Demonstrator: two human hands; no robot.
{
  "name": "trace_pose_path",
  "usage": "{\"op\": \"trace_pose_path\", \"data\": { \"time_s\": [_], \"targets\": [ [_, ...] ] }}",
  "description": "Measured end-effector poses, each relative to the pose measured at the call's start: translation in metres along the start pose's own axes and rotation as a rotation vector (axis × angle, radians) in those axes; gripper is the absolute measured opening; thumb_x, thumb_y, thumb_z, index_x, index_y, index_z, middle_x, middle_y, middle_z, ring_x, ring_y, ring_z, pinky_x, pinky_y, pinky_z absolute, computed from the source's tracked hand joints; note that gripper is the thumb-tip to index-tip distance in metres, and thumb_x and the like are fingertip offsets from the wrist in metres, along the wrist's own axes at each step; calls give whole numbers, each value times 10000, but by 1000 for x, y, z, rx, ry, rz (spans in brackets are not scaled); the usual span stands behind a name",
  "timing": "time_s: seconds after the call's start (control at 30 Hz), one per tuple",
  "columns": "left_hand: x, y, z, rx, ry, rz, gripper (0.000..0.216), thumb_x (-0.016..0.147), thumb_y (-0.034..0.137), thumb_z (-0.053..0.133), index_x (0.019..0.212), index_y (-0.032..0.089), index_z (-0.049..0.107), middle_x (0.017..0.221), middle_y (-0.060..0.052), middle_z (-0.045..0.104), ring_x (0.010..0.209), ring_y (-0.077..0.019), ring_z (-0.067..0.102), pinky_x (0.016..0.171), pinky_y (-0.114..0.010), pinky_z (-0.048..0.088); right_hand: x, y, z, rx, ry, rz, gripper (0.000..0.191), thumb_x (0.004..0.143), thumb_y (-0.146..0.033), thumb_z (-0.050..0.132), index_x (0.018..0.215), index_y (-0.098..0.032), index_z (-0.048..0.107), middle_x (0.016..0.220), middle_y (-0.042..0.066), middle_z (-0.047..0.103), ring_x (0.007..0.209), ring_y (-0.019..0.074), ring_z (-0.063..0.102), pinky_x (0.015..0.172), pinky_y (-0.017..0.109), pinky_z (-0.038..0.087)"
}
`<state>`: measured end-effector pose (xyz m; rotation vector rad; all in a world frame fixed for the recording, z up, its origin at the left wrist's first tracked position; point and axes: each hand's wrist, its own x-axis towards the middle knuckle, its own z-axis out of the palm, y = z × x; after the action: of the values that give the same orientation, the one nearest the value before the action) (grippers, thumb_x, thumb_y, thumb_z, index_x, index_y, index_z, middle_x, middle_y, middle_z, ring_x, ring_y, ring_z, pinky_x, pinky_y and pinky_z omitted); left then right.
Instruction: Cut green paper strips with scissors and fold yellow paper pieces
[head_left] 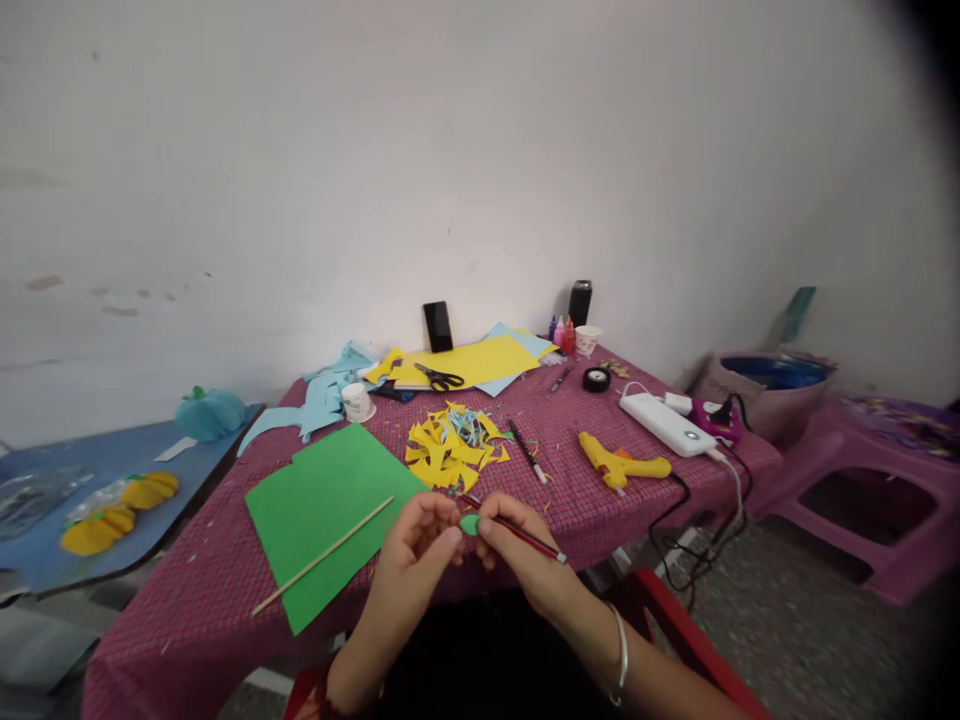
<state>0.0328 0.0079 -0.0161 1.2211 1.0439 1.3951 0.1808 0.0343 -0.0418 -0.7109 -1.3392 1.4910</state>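
Observation:
A small oval piece of green paper (469, 524) is between my two hands, above the table's front edge. My left hand (420, 548) has curled fingers, with thumb and fingertips at the paper's left edge. At its right edge is the thumb of my right hand (519, 550). That hand also grips a slim dark red pencil (536, 542), which slants down to the right. Left of my hands, a thin wooden stick (324, 555) lies across a large green sheet (337, 500). Beyond my hands is a pile of yellow and blue paper scraps (450, 447).
A yellow glue gun (619, 462), a marker (529, 452) and a white power bank (666, 424) with cables lie on the right. Scissors (440, 377) rest on yellow sheets (487, 362) at the back. A paper cup (358, 402) stands left; a pink stool (814, 470) is right.

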Motion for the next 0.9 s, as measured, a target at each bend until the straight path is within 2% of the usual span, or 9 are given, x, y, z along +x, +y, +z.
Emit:
{"op": "trace_pose_path", "data": {
  "time_s": [0.1,0.2,0.47,0.7,0.8,0.9],
  "targets": [
    [-1,3,-3,113,-43,72,129,727,196,726,773,190,606,753,-1,615,685,-140,582,663,-255,467,-2,-2,2,-36,-37,17,274,836,-417,604,715,-184,526,612,-30,545,525,99,481,527,229,372],
    [-1,2,-7,153,-104,142,119,757,177,696,703,193,592,746,-11,605,719,-154,581,685,-265,462,-4,-3,4,-39,-58,13,291,836,-436,603,710,-186,522,608,-32,534,522,98,477,519,228,370],
    [2,4,-15,416,-146,268,99,800,156,669,819,225,738,761,-27,661,747,-160,607,706,-265,452,-6,-2,6,-23,-19,7,289,866,-430,571,720,-184,530,609,-36,525,532,92,473,531,227,372],
    [5,-6,-21,297,-150,214,102,782,137,674,815,223,718,799,-8,654,765,-140,615,720,-242,472,-4,-3,4,-71,-39,-18,284,895,-422,539,740,-184,536,632,-25,537,555,104,489,538,232,386],
    [5,-9,-23,248,-106,175,113,775,136,680,829,228,717,803,-2,664,760,-132,619,707,-226,481,-6,-4,1,-168,33,-101,223,928,-355,493,799,-186,562,659,-16,542,598,119,511,572,245,403],
    [3,-9,-22,196,-71,114,120,763,154,699,850,232,727,812,-5,681,720,-127,630,667,-221,497,-11,-7,-1,-301,63,-245,119,928,-279,501,933,-196,586,754,2,565,687,137,546,633,263,430]
  ]
}}
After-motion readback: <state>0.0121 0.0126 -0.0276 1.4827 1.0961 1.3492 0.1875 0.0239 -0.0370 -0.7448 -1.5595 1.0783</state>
